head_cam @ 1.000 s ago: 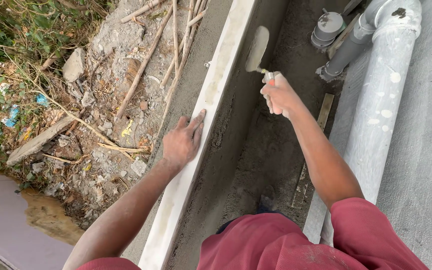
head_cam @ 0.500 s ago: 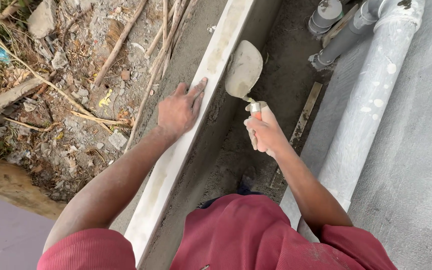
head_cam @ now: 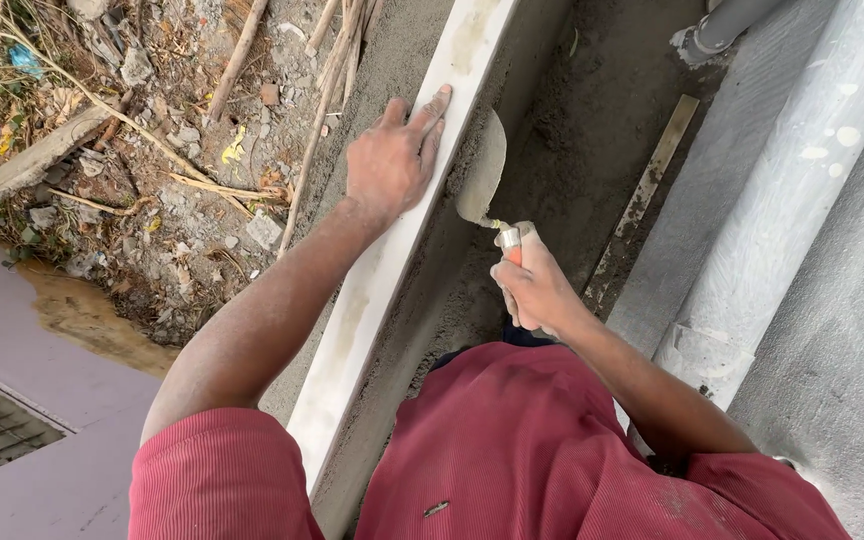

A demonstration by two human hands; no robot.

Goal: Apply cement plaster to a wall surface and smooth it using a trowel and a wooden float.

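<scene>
Since half a second ago your right hand (head_cam: pixel 537 290), gripping the trowel (head_cam: pixel 482 170), has brought the blade against the inner face of the pale ledge (head_cam: pixel 372 290), while your left hand (head_cam: pixel 392 160) stays open, pressed flat on the ledge's top edge, suggesting mortar is being smoothed there.

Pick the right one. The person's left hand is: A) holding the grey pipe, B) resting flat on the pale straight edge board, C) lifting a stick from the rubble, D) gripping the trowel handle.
B: the left hand lies palm down on the pale board, while the right hand grips the trowel.
</scene>
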